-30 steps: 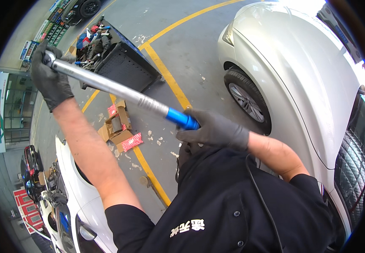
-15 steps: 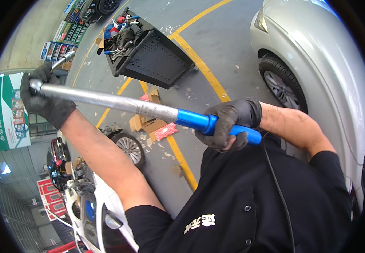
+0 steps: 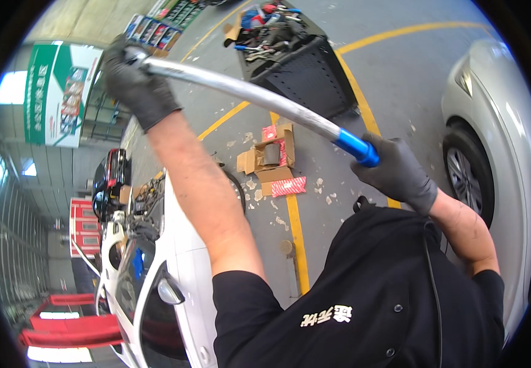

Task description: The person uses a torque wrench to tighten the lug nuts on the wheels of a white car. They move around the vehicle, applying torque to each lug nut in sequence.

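A long torque wrench [image 3: 247, 92], with a silver tube and a blue grip, slants from upper left down to the right in front of me. My left hand [image 3: 140, 86], black-gloved, is closed around its head end, where a round metal part shows between the fingers. My right hand [image 3: 397, 175], also gloved, is closed at the blue grip and covers its end; the fingertips are hidden. Whatever sits beyond the wrench's head is hidden by my left hand.
A black tool cart [image 3: 305, 76] heaped with tools stands ahead. Opened cardboard boxes [image 3: 271, 156] and a red-and-white packet [image 3: 288, 186] lie on the floor. A silver car [image 3: 504, 116] stands on the right, a white car [image 3: 185, 257] at the lower left. A red lift part [image 3: 72, 334] is beyond.
The view has shifted left, so the cart and boxes appear farther right. My left hand has turned, hiding the extension seen past the wrench head. My right hand now covers more of the blue grip.
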A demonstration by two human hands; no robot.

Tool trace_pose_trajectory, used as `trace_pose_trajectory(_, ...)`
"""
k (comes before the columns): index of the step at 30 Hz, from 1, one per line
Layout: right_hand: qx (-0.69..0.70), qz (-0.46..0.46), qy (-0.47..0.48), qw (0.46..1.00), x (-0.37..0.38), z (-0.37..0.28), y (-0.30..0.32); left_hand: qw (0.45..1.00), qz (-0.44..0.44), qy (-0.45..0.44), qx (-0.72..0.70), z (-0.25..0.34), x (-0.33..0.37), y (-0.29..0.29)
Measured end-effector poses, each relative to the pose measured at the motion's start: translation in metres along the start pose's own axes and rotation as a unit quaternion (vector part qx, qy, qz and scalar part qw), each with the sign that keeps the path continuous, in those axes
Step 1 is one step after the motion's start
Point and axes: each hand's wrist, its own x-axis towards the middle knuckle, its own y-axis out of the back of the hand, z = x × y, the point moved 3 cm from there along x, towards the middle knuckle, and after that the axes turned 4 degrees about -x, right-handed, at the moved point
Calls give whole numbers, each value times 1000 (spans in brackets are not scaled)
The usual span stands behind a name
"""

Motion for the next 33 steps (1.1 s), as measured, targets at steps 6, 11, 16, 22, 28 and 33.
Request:
trace_pose_trajectory(6, 343, -419, -110, 833, -8, 0, -21, 986, -115, -78, -96, 20, -30, 4)
trace_pose_trajectory(11, 63, -147, -5, 987, 6, 3, -11, 995, -28, -95, -20, 44, -48, 0)
trace_pose_trajectory(16, 334, -504, -128, 786, -20, -2, -16, 967, -177, -84, -161, 37, -45, 2)
trace_pose_trajectory(22, 53, -116, -18, 992, -9, -15, 0, 994, -54, -87, -38, 61, -47, -1)
trace_pose_trajectory(28, 71, -119, -27, 990, -23, -15, 3, 998, -6, -48, -29, 47, -29, -9)
trace_pose_trajectory(33, 549, -586, -165, 572, -45, 3, 5, 969, -134, 16, -209, 31, -7, -17)
